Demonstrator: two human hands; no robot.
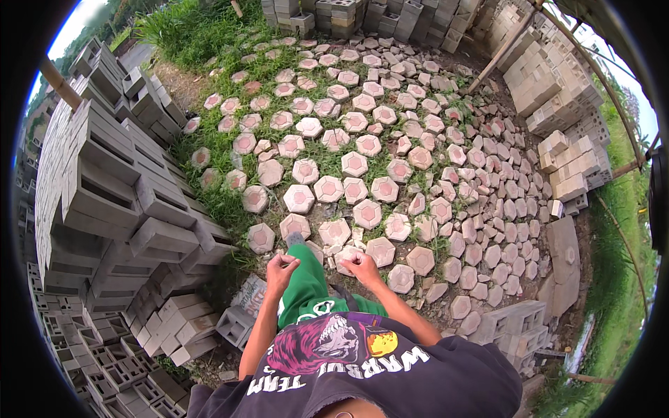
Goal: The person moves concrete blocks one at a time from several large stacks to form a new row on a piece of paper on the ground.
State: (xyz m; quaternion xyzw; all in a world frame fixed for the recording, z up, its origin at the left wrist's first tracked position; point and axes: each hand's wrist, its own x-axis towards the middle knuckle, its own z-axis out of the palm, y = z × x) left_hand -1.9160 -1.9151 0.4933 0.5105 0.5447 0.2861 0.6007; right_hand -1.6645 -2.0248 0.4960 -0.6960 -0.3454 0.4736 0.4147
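My left hand (282,269) is held in front of my body, above my green trousers, with its fingers curled together. Level with it, my right hand (359,265) is also closed, thumb against fingers, over the pavers. Whatever either hand may hold is too small or hidden to make out. The two hands are apart. Beyond them lie hexagonal concrete pavers with pinkish centres, among them one past the left hand (295,226) and one beside the right hand (380,251).
Hollow concrete blocks are stacked high on the left (115,188), with more stacks at the back (341,17) and right (557,76). Grass (181,31) grows between the pavers. A slanting pole (503,50) stands at the back right. Broken paver pieces litter the ground.
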